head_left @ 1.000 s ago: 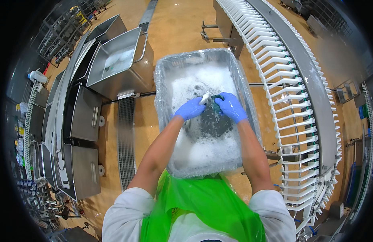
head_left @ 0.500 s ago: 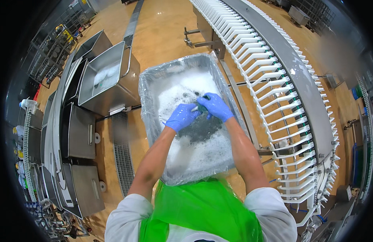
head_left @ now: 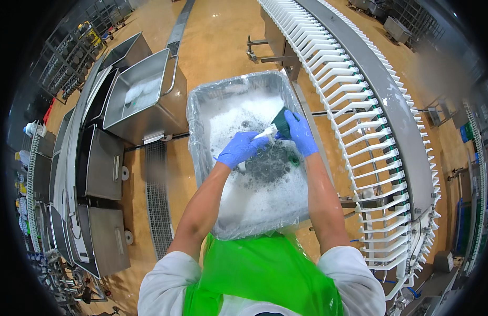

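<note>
Both my hands wear blue gloves and work over a grey tub (head_left: 194,113) lined with clear plastic and holding soapy water (head_left: 244,203). My left hand (head_left: 237,149) is closed round a small white plastic piece (head_left: 266,131), which points up to the right. In my right hand (head_left: 302,134) is a dark green scouring pad (head_left: 279,122), gripped near the far right rim. Pad and white piece meet between the hands. A green rounded thing (head_left: 293,159) shows in the dark water below my right hand; its kind is unclear.
On the right curves a conveyor (head_left: 381,152) with rows of white fingers. At the left stands a steel bin (head_left: 141,113) with pale foamy contents, beside more steel bins (head_left: 104,237). A grated drain (head_left: 158,195) runs along the wet floor.
My right hand has moved a little right and down, and the green pad now shows spread out. The white piece is in plainer view. The whole view has shifted slightly.
</note>
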A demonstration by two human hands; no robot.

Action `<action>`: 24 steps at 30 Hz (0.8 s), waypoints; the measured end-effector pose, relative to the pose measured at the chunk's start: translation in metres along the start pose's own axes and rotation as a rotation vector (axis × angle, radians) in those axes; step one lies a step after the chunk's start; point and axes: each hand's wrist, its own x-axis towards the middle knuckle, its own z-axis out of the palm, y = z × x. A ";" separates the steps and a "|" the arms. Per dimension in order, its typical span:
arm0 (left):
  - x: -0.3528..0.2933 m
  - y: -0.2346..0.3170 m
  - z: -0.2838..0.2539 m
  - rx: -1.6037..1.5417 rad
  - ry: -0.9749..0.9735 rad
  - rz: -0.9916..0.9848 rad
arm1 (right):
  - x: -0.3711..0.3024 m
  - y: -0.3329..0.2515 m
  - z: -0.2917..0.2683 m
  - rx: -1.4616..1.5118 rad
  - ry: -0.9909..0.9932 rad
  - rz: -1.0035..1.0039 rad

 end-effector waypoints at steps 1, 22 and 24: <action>0.003 -0.007 0.000 -0.024 0.045 0.022 | -0.005 0.001 0.007 0.016 -0.054 0.035; 0.030 -0.022 0.020 -1.564 0.099 0.118 | -0.060 0.019 0.094 -1.212 0.069 -0.566; 0.029 -0.027 0.016 -1.639 0.150 0.127 | -0.070 0.018 0.078 -1.322 -0.003 -0.610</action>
